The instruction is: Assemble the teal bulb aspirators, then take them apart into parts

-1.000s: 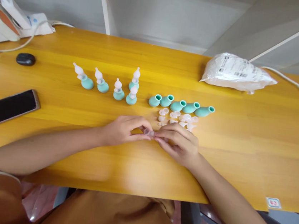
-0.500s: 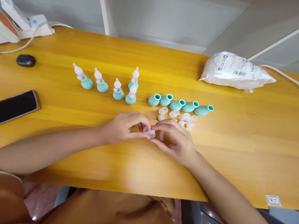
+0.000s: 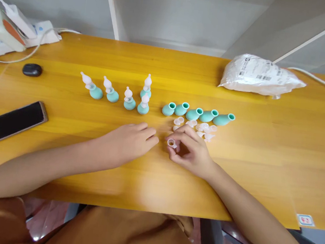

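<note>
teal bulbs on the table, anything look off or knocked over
Nothing is spilled or damaged. The five open teal bulbs lie on their sides in a neat row, while the capped ones stand upright. The right hand pinches a clear ring piece.

Yellow wooden table [image 3: 264, 157] with teal bulbs [image 3: 198, 114], clear caps [image 3: 197, 126], phone [image 3: 12, 121], white bag [image 3: 261, 75].

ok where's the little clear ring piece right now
In the head view, pinched in the right hand's fingertips as the clear ring, just right of the left hand.
</note>
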`<action>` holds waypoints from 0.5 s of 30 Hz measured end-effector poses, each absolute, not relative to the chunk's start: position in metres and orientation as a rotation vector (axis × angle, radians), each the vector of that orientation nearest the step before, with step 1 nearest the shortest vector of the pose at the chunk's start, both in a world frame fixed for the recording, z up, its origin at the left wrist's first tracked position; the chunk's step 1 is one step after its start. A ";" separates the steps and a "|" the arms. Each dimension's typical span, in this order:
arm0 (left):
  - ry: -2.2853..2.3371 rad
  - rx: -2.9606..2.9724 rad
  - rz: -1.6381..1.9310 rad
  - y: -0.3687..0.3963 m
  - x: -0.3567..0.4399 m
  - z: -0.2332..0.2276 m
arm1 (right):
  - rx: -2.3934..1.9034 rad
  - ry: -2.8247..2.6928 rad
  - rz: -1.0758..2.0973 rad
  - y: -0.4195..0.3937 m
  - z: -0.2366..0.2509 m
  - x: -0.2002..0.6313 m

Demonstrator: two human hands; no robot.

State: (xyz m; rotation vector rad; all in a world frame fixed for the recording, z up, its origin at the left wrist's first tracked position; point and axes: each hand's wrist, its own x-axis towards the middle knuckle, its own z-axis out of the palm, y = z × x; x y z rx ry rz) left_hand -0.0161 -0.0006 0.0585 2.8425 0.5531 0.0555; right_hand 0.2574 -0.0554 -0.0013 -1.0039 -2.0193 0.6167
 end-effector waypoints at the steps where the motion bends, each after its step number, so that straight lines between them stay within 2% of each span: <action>1: 0.553 2.880 -0.009 -0.001 -0.020 0.063 | -1.005 -2.018 0.624 -0.055 -0.002 0.258; 7: 0.508 2.864 -0.132 0.003 -0.030 0.068 | -1.015 -2.006 0.669 -0.054 -0.005 0.259; 15: 0.438 2.732 0.000 0.013 -0.026 0.051 | -1.034 -1.925 0.789 -0.049 -0.007 0.262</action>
